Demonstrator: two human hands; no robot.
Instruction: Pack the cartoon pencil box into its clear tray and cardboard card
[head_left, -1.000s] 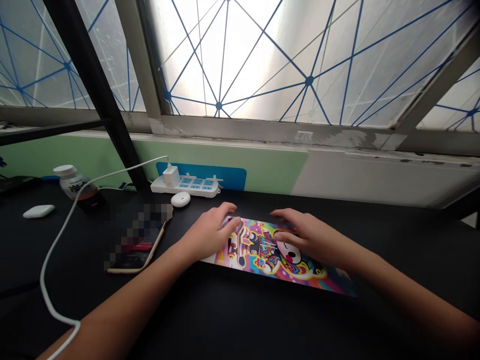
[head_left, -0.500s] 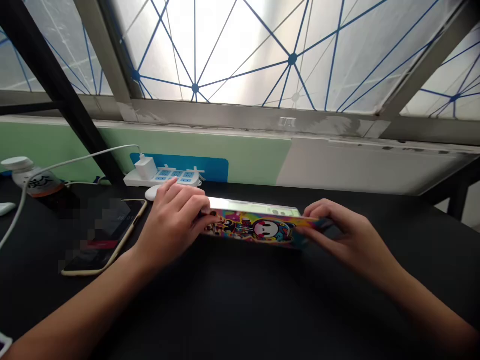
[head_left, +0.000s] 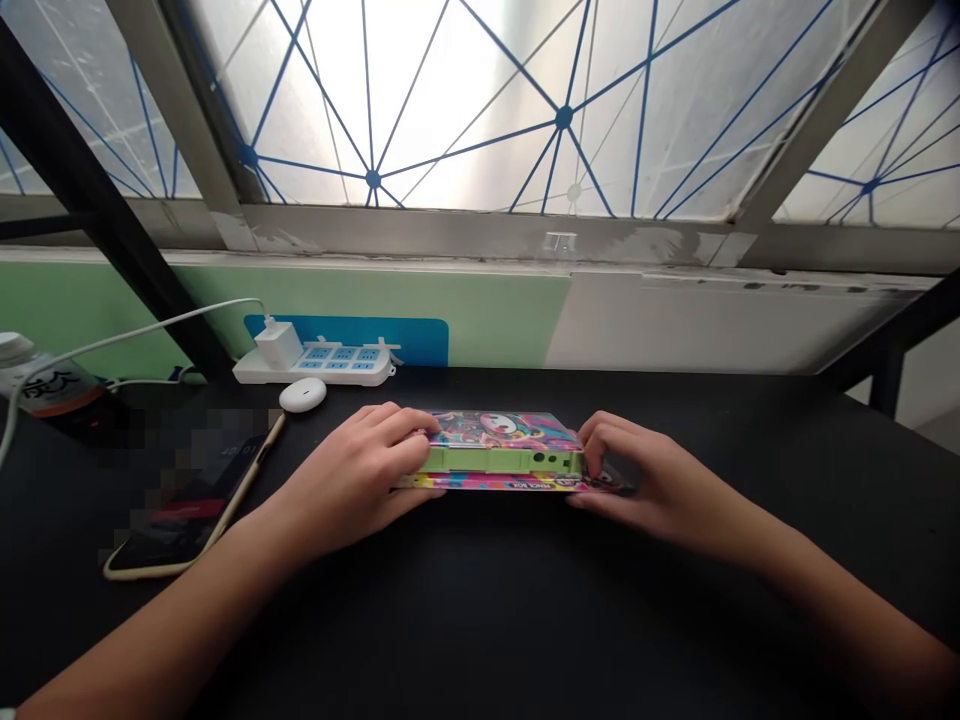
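Observation:
A pencil box (head_left: 495,459) with a light-green side and a colourful cartoon top lies low over the black desk, its long edge toward me. Below the green side runs a bright printed strip with lettering that seems to read "PENCIL BOX". My left hand (head_left: 367,465) grips the left end, fingers on top and thumb underneath. At the right end, my right hand (head_left: 637,468) has its fingers curled around the corner, thumb low against a dark printed part. The tips of some right fingers are hidden behind the box.
On the left lie a phone (head_left: 187,510) in a cream-edged case and a round white case (head_left: 303,395). Behind them are a white power strip (head_left: 337,365) with a charger (head_left: 278,343) and a bottle (head_left: 45,380). A white cable (head_left: 150,327) crosses the left side.
The pencil box has tilted so its green side faces me and its cartoon top faces up; earlier a printed face stood toward me. Both hands have shifted grip, and the view has moved slightly right.

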